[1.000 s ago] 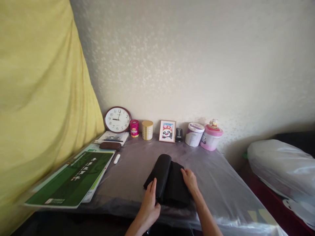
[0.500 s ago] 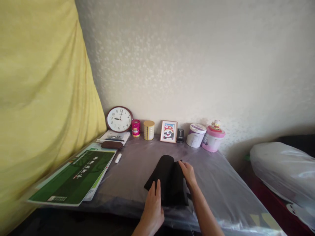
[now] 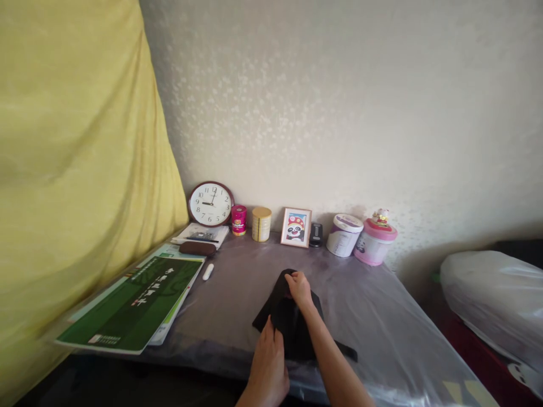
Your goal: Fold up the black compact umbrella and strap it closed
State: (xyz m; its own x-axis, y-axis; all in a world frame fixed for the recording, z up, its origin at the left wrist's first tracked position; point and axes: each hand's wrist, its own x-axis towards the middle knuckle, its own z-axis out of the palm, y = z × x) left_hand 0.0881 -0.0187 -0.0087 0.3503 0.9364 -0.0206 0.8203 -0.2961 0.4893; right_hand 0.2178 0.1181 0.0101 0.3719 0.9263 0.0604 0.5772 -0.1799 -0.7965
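Cloth, black, near front edge of desk: right hand pinches far end, left hand grips near side. Folding looks partly done; layers bulge unevenly, loose strip at right seemingly left to gather.

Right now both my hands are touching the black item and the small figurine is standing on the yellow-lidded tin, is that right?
Not quite: the head view shows the small figurine standing on the pink-lidded tub. The rest is right: your left hand and right hand are both touching the black item.
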